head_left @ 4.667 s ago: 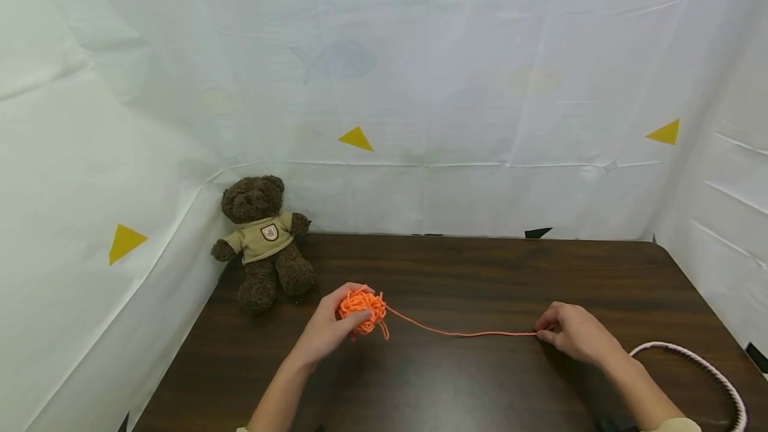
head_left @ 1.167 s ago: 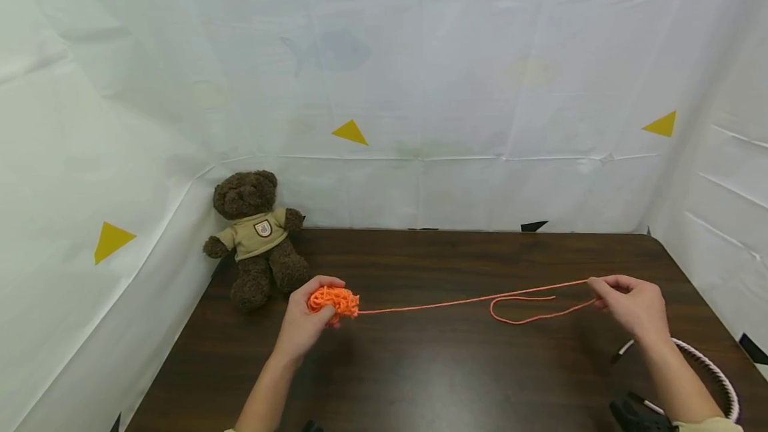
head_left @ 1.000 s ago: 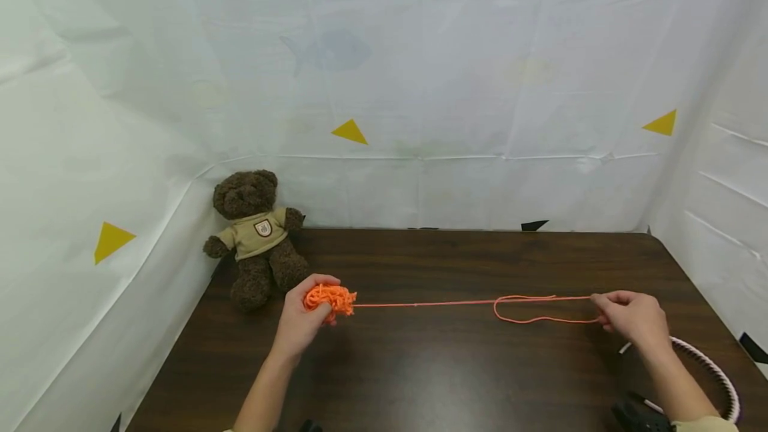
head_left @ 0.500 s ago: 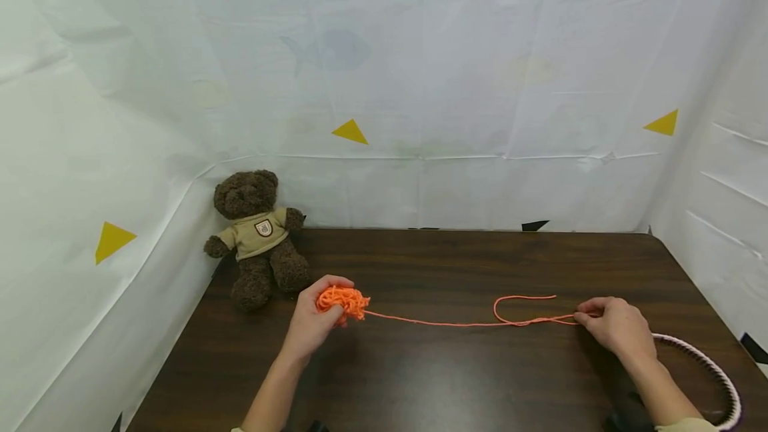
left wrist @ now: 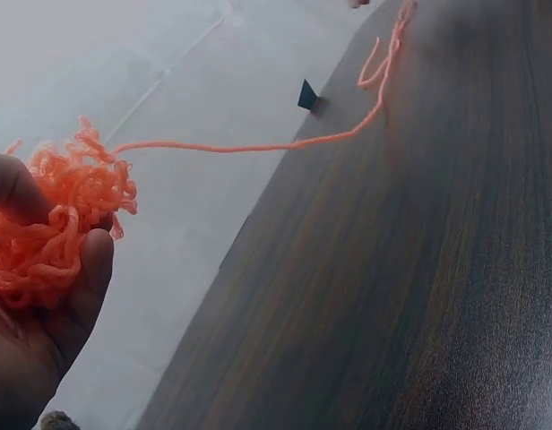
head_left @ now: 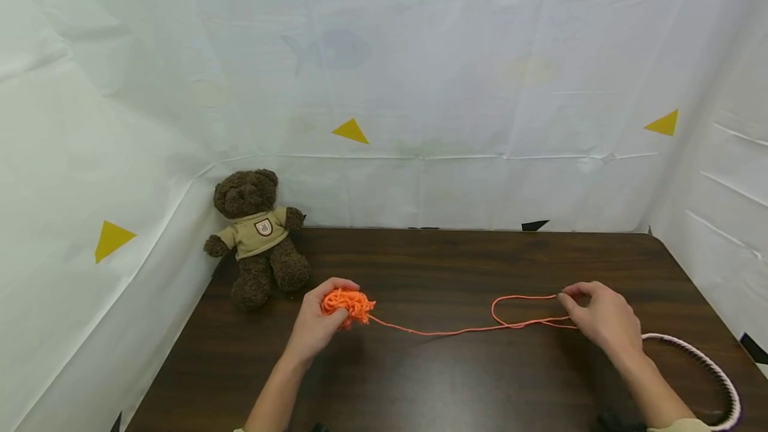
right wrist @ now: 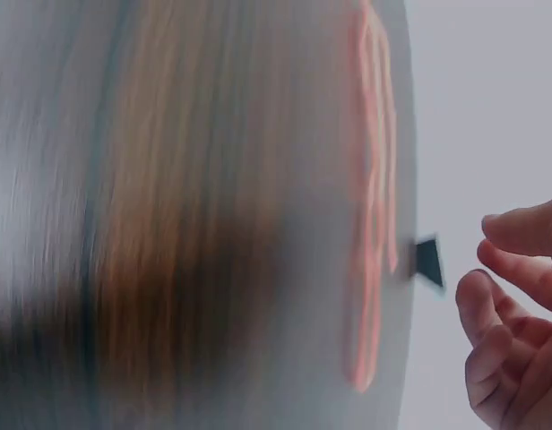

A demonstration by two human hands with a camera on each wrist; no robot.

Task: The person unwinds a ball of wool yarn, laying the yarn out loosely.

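My left hand (head_left: 321, 319) grips a tangled ball of orange yarn (head_left: 348, 305), the thumb across its front. In the left wrist view, loose loops of the yarn ball (left wrist: 65, 210) stick out past the fingers. A single yarn strand (head_left: 444, 333) runs from the ball to the right and lies folded in a loop on the table. My right hand (head_left: 603, 319) hovers by the strand's free end, fingers bent. In the right wrist view, the right hand (right wrist: 518, 313) shows nothing between its fingertips, and the blurred yarn loop (right wrist: 367, 269) lies apart from it.
A brown teddy bear (head_left: 258, 239) in a tan shirt sits at the table's back left corner. A white-and-dark braided cord (head_left: 714, 369) curves on the right, partly behind the right forearm. White sheeting (head_left: 456, 199) walls the dark wooden table (head_left: 444, 259).
The right hand drew yarn out to the right, lowered and let go of it, then moved left toward the free end. The left hand, still holding the ball, shifted slightly right; the strand slackened.
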